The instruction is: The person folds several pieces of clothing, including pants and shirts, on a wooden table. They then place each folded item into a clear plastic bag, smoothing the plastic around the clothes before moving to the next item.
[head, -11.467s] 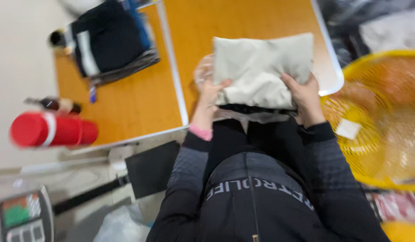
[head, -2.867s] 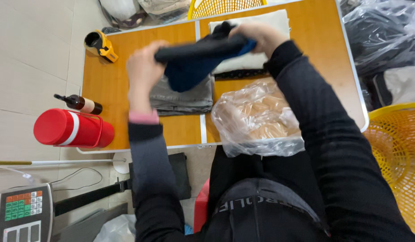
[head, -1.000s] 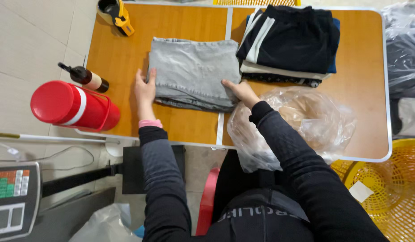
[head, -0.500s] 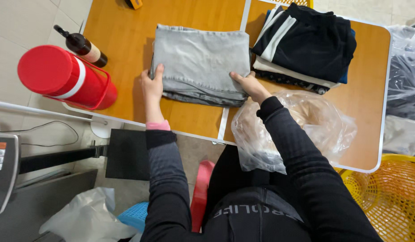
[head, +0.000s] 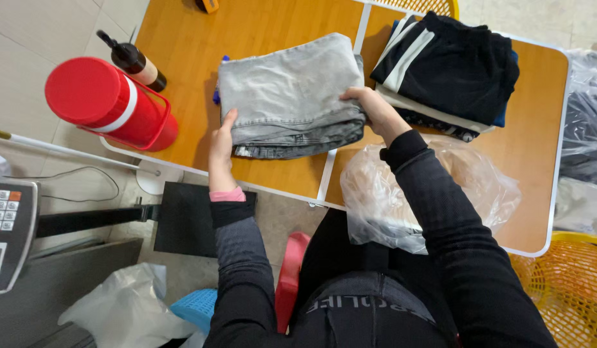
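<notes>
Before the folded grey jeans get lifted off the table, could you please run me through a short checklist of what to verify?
1. Left hand on the left edge of the folded grey jeans: ok.
2. Right hand on their right edge: ok.
3. Fold stacked evenly, no loose leg hanging out: ok.
4. Dark folded clothes apart from the jeans: cannot tell, the right edge lies very close to them.
5. Red flask and dark bottle apart from the left hand: ok.
6. Clear plastic bag open towards the jeans: cannot tell, its mouth is hidden by the right arm.
</notes>
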